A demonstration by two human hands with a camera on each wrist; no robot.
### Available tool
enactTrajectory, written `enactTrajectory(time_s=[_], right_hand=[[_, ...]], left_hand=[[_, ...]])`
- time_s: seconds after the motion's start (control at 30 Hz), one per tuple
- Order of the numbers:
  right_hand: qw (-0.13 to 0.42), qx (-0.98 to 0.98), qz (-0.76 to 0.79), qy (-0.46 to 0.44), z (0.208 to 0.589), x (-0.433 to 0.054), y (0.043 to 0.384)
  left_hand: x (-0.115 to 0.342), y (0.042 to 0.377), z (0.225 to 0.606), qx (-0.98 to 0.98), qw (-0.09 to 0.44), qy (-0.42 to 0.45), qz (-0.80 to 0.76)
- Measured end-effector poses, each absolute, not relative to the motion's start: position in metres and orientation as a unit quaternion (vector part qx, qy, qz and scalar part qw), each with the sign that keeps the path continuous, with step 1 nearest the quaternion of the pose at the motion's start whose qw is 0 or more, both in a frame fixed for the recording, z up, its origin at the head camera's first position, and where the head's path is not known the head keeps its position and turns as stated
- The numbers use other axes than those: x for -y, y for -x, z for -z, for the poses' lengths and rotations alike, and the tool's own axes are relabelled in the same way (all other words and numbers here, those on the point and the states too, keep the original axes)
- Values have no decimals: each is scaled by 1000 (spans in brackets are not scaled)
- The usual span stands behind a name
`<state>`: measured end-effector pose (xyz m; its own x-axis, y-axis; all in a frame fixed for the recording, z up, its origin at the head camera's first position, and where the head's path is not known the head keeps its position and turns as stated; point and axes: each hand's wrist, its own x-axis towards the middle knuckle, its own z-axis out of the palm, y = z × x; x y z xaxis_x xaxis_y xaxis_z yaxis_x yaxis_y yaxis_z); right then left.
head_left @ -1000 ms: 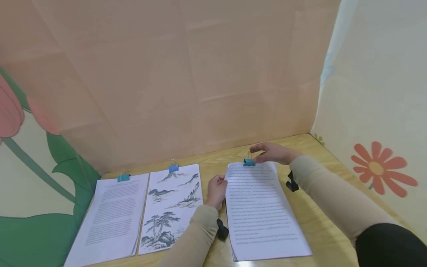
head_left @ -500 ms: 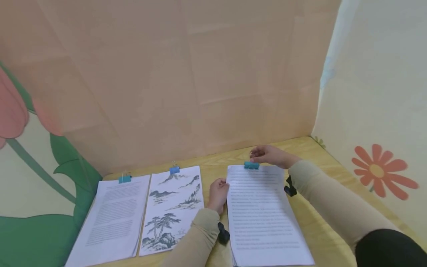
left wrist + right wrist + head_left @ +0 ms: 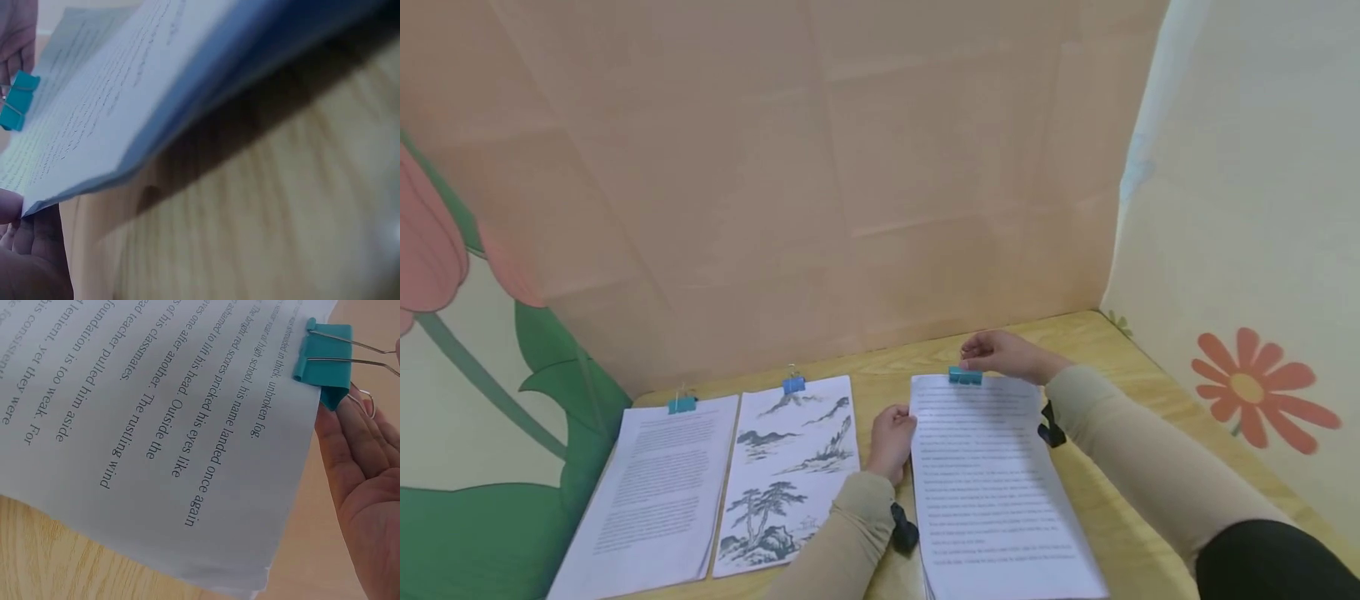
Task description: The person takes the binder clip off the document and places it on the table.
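Observation:
In the head view my left hand (image 3: 891, 442) pinches the left edge of a stack of printed paper (image 3: 992, 500), close to its upper corner. A teal binder clip (image 3: 965, 377) sits on the top edge of this stack. My right hand (image 3: 1011, 354) holds the clip from behind, fingers curled at its wire handles. The right wrist view shows the clip (image 3: 331, 359) across the paper edge with its metal handles spread apart and fingers (image 3: 362, 437) beneath. In the left wrist view, thumb and fingers grip the paper's corner, and the stack is raised off the wooden surface.
To the left lie a text stack (image 3: 655, 492) with a teal clip (image 3: 682, 405) and a sheet of ink landscapes (image 3: 790, 483) with a blue clip (image 3: 793, 385). A brown covered wall (image 3: 850, 183) stands behind the wooden table (image 3: 1075, 333), and a flowered wall (image 3: 1247, 208) on the right.
The teal clip has turned from handles standing up to lying flatter across the stack's top edge. The right fingers have curled in more at its handles. The left hand keeps its hold.

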<state>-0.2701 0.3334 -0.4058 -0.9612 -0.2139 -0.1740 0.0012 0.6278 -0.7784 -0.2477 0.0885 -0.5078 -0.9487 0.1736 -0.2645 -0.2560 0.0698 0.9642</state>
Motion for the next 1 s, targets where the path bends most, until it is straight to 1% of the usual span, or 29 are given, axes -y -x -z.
enactTrajectory(time_s=[0.27,0.43,0.5,0.57,0.73,1.0], right_hand=[[83,-915,388,70,416,-335,265],[23,-906,415,80,419,-337,271],[-2,-894,443,74,415,-338,274],[-17,-880,471,59,411,-340,276],[-6,-868,496,25,403,-347,273],[-4,-871,491,6,411,-361,259]], left_hand=[[-91,242,514,-710,176,39,-681],[-92,244,511,-717,155,40,-678],[-92,247,509,-721,149,43,-676],[-92,249,508,-722,150,44,-674],[-93,251,505,-723,152,55,-672],[-91,248,507,-709,150,65,-686]])
